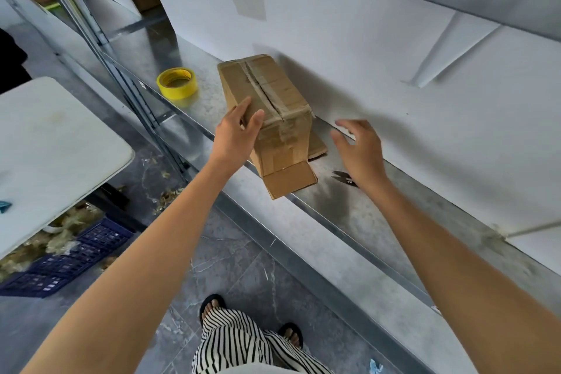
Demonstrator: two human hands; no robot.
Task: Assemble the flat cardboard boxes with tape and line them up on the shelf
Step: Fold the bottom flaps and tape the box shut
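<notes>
A brown cardboard box (273, 100) stands on the metal shelf (349, 215), its upper seam closed with clear tape and its lower flaps (290, 182) splayed out over the shelf's front edge. My left hand (238, 130) grips the box's near left corner, thumb on the upper face. To the right of the box hovers my right hand (359, 149), fingers spread and holding nothing. A yellow tape roll (177, 83) lies on the shelf to the left of the box. Small black snips (344, 177) lie on the shelf, partly hidden under my right wrist.
A white wall panel (364, 55) backs the shelf. A grey table (45, 146) stands at the left with a blue crate (69, 261) under it on the tiled floor. Shelf uprights (100, 39) run at the left. My striped trousers and sandals show below.
</notes>
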